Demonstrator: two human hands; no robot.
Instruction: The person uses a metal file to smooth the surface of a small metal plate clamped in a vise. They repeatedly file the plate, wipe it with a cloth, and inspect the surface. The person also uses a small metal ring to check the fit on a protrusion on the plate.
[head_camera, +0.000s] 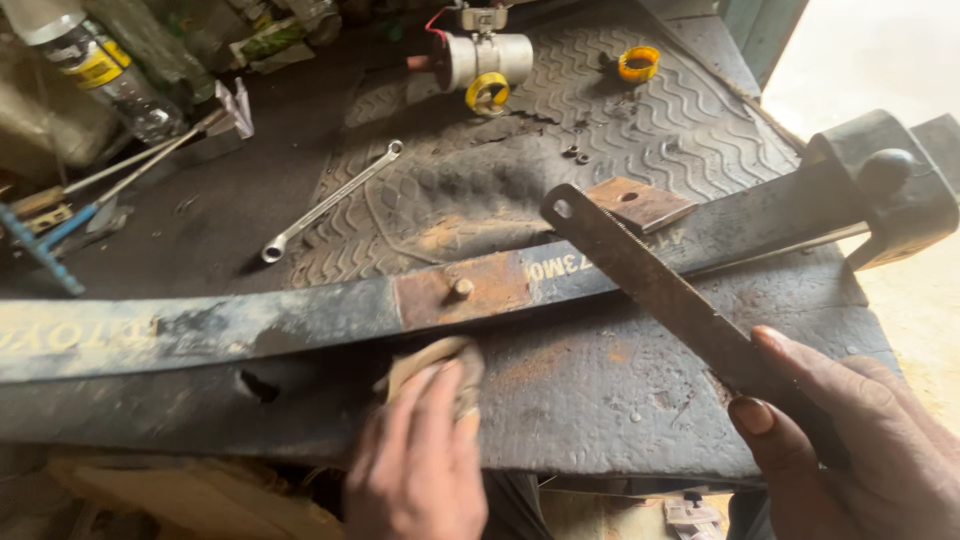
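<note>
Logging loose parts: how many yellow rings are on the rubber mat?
2. One yellow ring lies against the white cylinder at the mat's far edge; the other yellow ring sits to its right. Clutter may hide more.

Surface: we see a dark rubber mat (640, 130) over the bench.
Centre: a leaf spring (300, 315) lies across it.
Upper middle: a spanner (330, 200), a rusty plate (640, 203).
Top: a yellow ring (638, 63).
Upper left: a bottle (100, 65).

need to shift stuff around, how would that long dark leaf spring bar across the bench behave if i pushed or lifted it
The leaf spring is a long, thick steel strip, so it is probably heavy and stiff. It lies flat on the rubber mat, so it should drag rather than roll. Its surface looks rusty, so probably not slippery.
</note>
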